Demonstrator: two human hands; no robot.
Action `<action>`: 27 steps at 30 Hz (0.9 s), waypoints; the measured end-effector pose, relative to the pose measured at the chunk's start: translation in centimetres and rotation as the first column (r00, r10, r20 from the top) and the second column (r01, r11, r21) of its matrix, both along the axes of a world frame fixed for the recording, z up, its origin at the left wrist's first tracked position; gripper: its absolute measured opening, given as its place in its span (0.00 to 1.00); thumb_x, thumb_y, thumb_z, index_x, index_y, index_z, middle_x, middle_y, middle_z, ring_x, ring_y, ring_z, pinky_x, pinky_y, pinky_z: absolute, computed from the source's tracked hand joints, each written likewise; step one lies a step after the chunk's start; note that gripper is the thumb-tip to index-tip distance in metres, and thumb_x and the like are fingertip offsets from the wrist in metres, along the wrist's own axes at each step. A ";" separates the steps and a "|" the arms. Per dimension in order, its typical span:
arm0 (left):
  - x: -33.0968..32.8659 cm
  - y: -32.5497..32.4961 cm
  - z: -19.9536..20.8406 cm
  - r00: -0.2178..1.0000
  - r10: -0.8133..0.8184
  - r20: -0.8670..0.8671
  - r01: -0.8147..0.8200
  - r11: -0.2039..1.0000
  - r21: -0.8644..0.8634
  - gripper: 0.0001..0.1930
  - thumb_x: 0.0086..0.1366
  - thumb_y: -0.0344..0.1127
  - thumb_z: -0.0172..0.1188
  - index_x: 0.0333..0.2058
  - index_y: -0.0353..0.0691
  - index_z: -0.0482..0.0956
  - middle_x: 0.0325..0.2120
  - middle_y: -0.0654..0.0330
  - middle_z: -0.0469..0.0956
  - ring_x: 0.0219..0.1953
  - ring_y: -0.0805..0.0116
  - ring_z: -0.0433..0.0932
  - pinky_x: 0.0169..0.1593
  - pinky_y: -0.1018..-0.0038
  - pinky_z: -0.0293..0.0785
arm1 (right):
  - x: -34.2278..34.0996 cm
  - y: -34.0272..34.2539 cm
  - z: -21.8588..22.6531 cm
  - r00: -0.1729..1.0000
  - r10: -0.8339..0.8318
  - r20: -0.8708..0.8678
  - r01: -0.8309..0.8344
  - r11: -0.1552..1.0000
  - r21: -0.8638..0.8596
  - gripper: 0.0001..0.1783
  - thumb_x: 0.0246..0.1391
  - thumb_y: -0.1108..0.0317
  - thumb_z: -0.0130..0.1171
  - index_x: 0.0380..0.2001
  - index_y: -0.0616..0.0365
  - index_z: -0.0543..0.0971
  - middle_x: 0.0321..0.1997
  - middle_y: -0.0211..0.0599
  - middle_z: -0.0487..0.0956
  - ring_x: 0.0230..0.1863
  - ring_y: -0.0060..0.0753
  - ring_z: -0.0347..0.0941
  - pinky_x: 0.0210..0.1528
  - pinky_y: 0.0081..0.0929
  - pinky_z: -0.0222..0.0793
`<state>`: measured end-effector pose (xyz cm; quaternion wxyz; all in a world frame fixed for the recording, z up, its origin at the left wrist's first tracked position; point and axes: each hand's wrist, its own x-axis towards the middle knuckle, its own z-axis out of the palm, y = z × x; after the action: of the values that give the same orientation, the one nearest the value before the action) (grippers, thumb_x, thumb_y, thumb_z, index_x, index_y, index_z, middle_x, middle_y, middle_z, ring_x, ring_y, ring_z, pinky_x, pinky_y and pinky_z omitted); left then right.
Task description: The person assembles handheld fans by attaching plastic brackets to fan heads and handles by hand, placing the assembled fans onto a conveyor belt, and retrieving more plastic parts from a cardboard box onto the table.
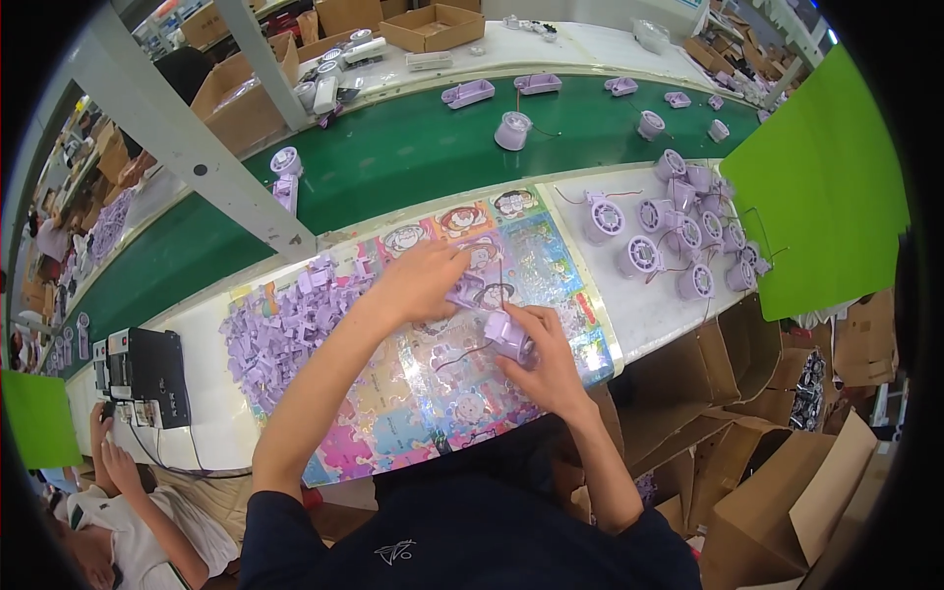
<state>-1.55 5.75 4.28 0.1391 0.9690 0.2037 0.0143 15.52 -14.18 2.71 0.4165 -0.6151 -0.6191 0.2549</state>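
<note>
My right hand [544,366] is closed round a lilac round fan housing [505,335], with thin wires trailing from it, above a colourful cartoon-printed mat [393,382]. Just left of the housing, my left hand [425,279] bends its fingers onto a small lilac plastic part [465,291]; the fingers hide some of it. The two parts are close together, and I cannot tell whether they touch. Left of my left forearm lies a heap of small lilac plastic pieces [285,329].
Several lilac fan housings [642,255] with wires stand at the right of the table. A green conveyor belt [393,140] carries more lilac parts behind the mat. A bright green panel [821,187] stands at right, cardboard boxes [777,501] below. A black device [152,377] and another person [147,521] are at left.
</note>
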 end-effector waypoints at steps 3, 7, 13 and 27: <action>-0.8 -1.6 1.4 0.999 0.045 0.011 -0.044 0.996 -0.075 0.33 0.47 0.43 0.73 0.52 0.41 0.76 0.47 0.53 0.78 0.50 0.48 0.78 0.53 0.56 0.74 | 0.7 -0.2 1.4 0.993 -0.093 0.075 0.090 0.995 0.044 0.39 0.42 0.76 0.72 0.61 0.56 0.70 0.57 0.51 0.71 0.57 0.55 0.71 0.58 0.40 0.70; -1.8 -3.3 3.2 0.991 0.116 -0.066 -0.126 0.975 -0.184 0.32 0.47 0.45 0.73 0.52 0.42 0.78 0.46 0.52 0.79 0.49 0.48 0.78 0.51 0.57 0.75 | 0.4 0.4 2.6 0.971 -0.087 0.223 0.056 0.988 0.143 0.36 0.40 0.74 0.74 0.56 0.55 0.72 0.57 0.50 0.71 0.55 0.53 0.73 0.54 0.41 0.74; -2.4 -4.2 3.7 0.987 0.159 0.021 -0.140 0.921 -0.364 0.26 0.46 0.44 0.74 0.45 0.42 0.83 0.39 0.47 0.82 0.44 0.47 0.81 0.49 0.57 0.76 | -0.4 1.4 3.7 0.943 -0.048 0.330 -0.014 0.983 0.185 0.36 0.40 0.74 0.74 0.57 0.51 0.78 0.55 0.48 0.73 0.53 0.52 0.73 0.52 0.42 0.74; -4.1 -3.9 1.4 0.912 0.159 0.378 0.101 0.807 -0.582 0.19 0.61 0.35 0.65 0.49 0.32 0.80 0.40 0.41 0.81 0.41 0.43 0.81 0.44 0.61 0.76 | -1.1 2.5 4.9 0.863 -0.011 0.505 -0.149 0.949 0.277 0.36 0.37 0.80 0.66 0.56 0.53 0.79 0.52 0.46 0.74 0.51 0.52 0.73 0.51 0.42 0.75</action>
<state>-5.60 1.81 5.69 0.4722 0.8490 0.1795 0.1549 14.41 -11.68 7.57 0.3227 -0.5650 -0.7594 0.0027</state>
